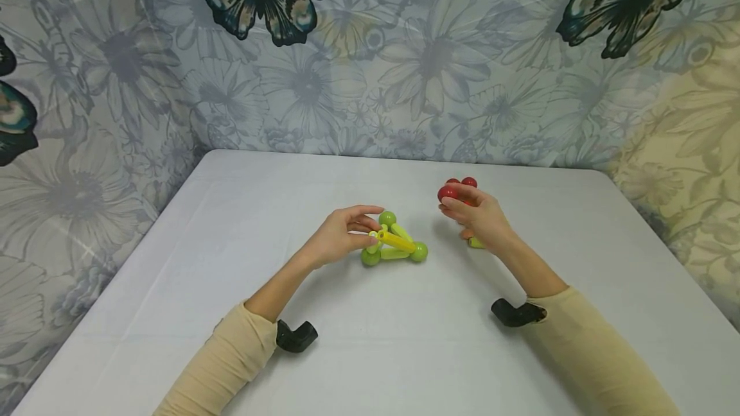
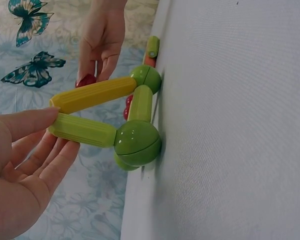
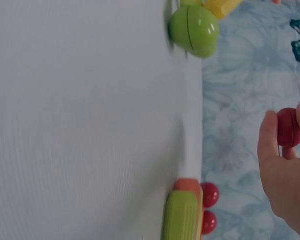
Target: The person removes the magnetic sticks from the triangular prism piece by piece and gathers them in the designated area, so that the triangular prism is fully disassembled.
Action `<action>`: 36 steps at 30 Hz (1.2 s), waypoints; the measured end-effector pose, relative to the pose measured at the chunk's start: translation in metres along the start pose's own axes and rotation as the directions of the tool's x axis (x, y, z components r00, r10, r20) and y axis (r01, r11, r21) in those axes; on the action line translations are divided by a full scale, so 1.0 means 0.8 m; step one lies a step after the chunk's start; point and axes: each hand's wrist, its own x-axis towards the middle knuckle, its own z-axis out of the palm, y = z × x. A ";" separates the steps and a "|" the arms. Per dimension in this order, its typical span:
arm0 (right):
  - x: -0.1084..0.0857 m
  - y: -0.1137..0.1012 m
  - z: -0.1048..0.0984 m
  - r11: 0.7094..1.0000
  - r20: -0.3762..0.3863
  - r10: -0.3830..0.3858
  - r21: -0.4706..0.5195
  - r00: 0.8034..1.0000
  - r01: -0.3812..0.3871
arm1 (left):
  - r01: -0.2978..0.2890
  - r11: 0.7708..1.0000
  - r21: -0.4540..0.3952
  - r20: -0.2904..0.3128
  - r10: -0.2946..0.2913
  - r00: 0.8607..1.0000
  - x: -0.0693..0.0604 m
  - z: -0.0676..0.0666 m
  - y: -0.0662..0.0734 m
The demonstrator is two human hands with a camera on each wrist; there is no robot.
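My left hand (image 1: 338,236) pinches the raised ends of the rods on a small frame of toy building rods and balls. A yellow rod (image 2: 95,95) and a light green rod (image 2: 85,131) meet at those fingertips. Three green balls (image 1: 419,251) form the frame's base on the table, joined by light green rods (image 1: 396,253). To the right, above the table, my right hand (image 1: 482,218) holds a red ball (image 3: 289,127) between thumb and fingers. The fingers hide part of the ball.
More red balls (image 1: 469,182) lie on the table behind the right hand. Beside them are a green rod (image 3: 181,217) and an orange rod (image 3: 187,184), partly hidden in the head view. A white-covered table (image 1: 405,352) ends at a patterned backdrop (image 1: 370,95).
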 end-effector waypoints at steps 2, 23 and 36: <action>0.001 0.000 -0.008 0.999 -0.003 -0.004 0.043 1.000 0.004 | 0.001 1.000 0.000 0.000 -0.001 1.000 0.000 0.000 0.001; 0.022 0.017 -0.089 0.960 -0.168 -0.010 0.273 0.986 0.056 | -0.006 1.000 0.029 -0.004 0.006 1.000 -0.001 0.002 0.002; 0.043 0.031 -0.114 0.968 -0.271 0.092 0.252 0.958 -0.022 | 0.001 1.000 0.029 -0.006 0.000 1.000 0.000 0.001 0.001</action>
